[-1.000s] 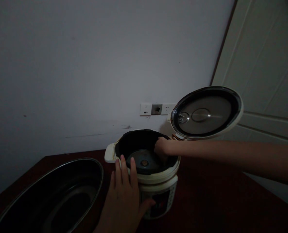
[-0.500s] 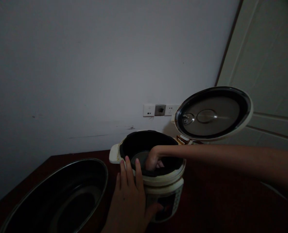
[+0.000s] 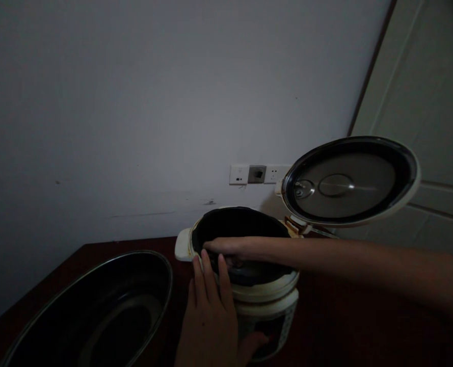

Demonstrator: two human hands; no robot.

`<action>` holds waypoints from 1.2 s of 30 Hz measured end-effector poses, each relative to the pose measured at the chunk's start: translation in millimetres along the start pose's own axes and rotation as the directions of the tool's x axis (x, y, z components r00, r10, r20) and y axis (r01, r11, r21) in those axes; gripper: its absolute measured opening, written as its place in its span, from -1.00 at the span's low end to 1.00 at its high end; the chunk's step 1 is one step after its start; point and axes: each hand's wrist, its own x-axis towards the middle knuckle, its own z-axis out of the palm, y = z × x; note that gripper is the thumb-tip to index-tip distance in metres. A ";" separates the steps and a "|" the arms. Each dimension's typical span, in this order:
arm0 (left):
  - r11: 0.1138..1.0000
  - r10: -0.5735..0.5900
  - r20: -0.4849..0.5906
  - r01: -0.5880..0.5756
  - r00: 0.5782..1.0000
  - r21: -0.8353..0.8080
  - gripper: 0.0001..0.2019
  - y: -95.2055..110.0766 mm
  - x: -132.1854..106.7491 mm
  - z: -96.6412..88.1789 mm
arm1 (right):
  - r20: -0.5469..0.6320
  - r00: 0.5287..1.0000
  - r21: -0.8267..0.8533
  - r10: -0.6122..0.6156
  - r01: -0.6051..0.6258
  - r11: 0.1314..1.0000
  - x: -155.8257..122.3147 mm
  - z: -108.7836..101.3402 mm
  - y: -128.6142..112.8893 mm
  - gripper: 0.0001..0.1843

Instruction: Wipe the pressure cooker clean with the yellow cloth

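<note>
An electric cooker (image 3: 266,294), cream-coloured with a dark front panel, stands with its lid (image 3: 364,178) swung up on the right. My left hand (image 3: 211,316) lies against the cooker's near left side, fingers stretched and slightly apart over the rim, thumb at the front panel. Inside the dark opening is my right hand (image 3: 232,250), reached in from the right, near the left inner wall. Its fingers curl downward, partly hidden in shadow, and whatever they may hold does not show.
A large dark pan (image 3: 130,300) with a shiny rim sits left of the cooker on the dark red table (image 3: 77,260). Wall sockets (image 3: 257,174) are behind the cooker. A pale panelled surface (image 3: 421,92) rises at the right.
My right hand has moved left inside the cooker, from its middle toward the left inner wall. My left hand stays against the cooker's side. The whole view has shifted slightly.
</note>
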 end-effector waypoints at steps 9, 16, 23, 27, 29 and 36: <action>0.999 -0.024 0.060 0.025 0.998 -0.026 0.06 0.8 0.1 -6.6 | -0.301 0.953 0.469 0.031 0.119 0.875 20.9 -26.2 -29.3 -0.79; 0.998 -0.009 0.148 0.019 0.989 -0.061 0.07 -1.4 0.5 -8.7 | -0.436 0.900 0.454 0.007 0.213 0.865 9.3 -14.3 -31.0 -0.95; 0.991 -0.127 0.283 0.134 0.950 -0.003 0.04 12.2 7.8 -25.4 | -0.318 0.946 0.183 -0.066 0.129 0.975 -14.8 4.2 -29.4 -0.89; 0.987 -0.154 0.280 0.161 0.947 0.001 0.00 17.1 9.6 -29.8 | -0.249 0.968 0.042 -0.020 0.031 0.999 -29.7 0.9 -23.6 -0.87; 0.988 -0.148 0.252 0.154 0.956 -0.004 0.01 15.9 8.5 -27.2 | -0.267 0.963 0.076 -0.030 0.052 0.996 -26.9 1.8 -20.9 -0.90; 0.993 -0.099 0.207 0.111 0.973 -0.046 0.06 10.8 3.7 -19.8 | -0.508 0.853 0.284 -0.123 0.301 0.910 17.5 -23.0 -25.8 -0.92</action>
